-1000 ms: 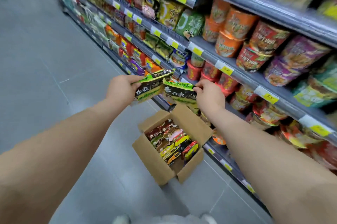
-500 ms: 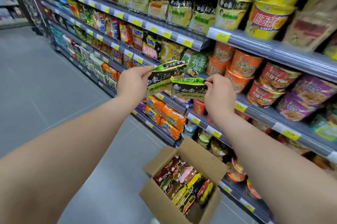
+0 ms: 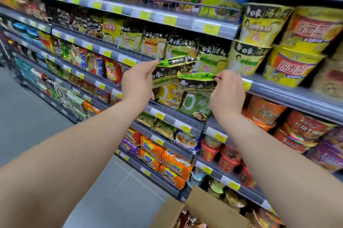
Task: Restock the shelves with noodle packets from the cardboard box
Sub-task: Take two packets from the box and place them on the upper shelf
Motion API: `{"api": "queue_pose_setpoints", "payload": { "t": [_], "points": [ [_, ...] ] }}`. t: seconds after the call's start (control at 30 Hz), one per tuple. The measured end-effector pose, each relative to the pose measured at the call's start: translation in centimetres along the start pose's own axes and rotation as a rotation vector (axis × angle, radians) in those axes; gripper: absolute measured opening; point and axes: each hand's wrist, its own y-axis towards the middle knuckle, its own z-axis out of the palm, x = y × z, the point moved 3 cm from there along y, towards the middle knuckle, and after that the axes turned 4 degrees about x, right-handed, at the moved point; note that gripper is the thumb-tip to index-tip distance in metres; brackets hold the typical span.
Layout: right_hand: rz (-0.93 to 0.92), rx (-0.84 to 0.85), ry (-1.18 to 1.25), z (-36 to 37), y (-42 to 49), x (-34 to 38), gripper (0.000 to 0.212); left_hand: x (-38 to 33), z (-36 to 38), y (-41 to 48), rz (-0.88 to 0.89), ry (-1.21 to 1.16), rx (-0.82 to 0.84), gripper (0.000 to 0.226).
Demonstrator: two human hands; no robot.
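Note:
My left hand pinches the edge of a green-and-black noodle packet held up in front of the shelf. My right hand pinches the corner of a second green-and-black packet, just below and right of the first. Both packets hover before a row of matching green-and-black packets on the shelf. The open cardboard box sits on the floor at the bottom edge, with several packets inside; most of it is cut off by the frame.
Tiered grey shelving runs from left to right, packed with noodle packets, and with cup noodles on the right. Orange packets fill a lower shelf. Grey tiled floor lies open to the left.
Both hands have risen with their packets from above the box up to the shelf with matching packets. The view has tilted upward, so the box has dropped to the frame's bottom.

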Motion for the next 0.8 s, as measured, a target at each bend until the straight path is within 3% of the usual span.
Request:
{"api": "queue_pose_setpoints", "payload": {
  "t": [0.23,0.4,0.8],
  "points": [
    [0.172,-0.159,-0.088,6.1,4.1,3.3,0.014,5.9,2.0,10.3,0.225,-0.071,0.133,0.033],
    [0.198,-0.28,-0.156,7.4,6.7,5.5,0.02,7.6,3.2,15.8,0.353,-0.181,0.157,0.031],
    [0.218,-0.365,-0.209,10.8,9.8,4.0,0.029,9.4,8.3,21.3,0.466,-0.192,0.204,0.034]
  ]
}}
